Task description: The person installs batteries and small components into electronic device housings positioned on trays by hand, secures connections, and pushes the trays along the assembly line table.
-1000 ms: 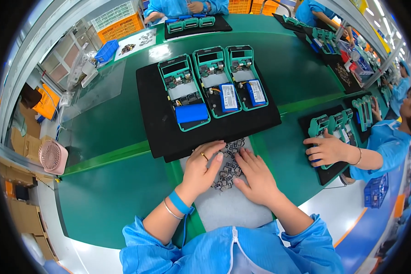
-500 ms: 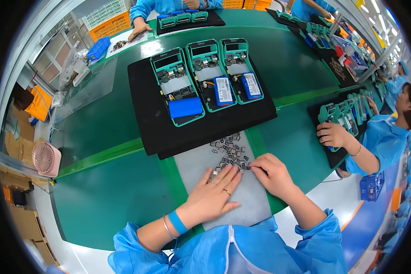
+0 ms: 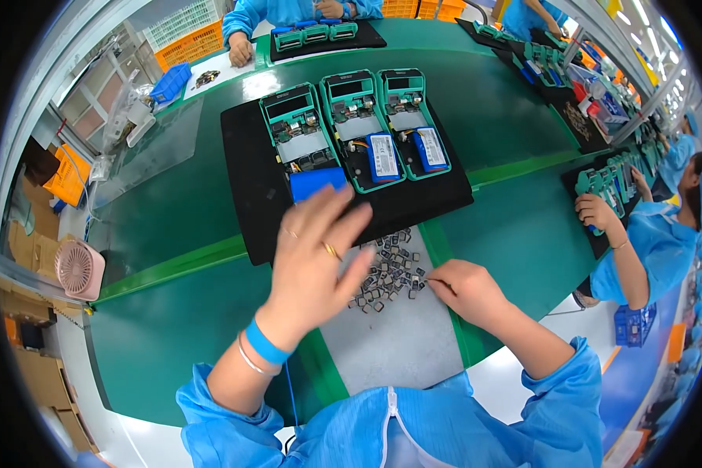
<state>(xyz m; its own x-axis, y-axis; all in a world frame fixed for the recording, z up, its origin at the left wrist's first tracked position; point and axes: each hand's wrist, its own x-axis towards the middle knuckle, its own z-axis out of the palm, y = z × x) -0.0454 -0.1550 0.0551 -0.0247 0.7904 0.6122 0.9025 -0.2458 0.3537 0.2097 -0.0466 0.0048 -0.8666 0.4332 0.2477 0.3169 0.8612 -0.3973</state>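
My left hand (image 3: pixel 308 261) is raised with its fingers apart and nothing in it, over the near edge of the black mat (image 3: pixel 249 187). Its fingertips overlap the blue battery pack (image 3: pixel 313 181) in the left green device housing (image 3: pixel 292 113). My right hand (image 3: pixel 469 292) has thumb and forefinger pinched at the right edge of a loose pile of small square electronic parts (image 3: pixel 386 273); whatever is between the fingertips is too small to make out. Two more open housings, a middle one (image 3: pixel 356 101) and a right one (image 3: pixel 403 97), hold blue batteries with white labels.
The pile lies on a grey sheet (image 3: pixel 402 351) on the green table (image 3: pixel 171 335). A pink fan (image 3: pixel 79 269) stands at the left. Co-workers handle similar housings across the table and at the right, where a co-worker's hand (image 3: pixel 597 212) grips one. A blue basket (image 3: pixel 634 321) is lower right.
My left hand has lifted off the pile and moved up and left toward the left housing, uncovering more parts. My right hand stays nearly in place. The co-worker's housings at the right shifted rightward.
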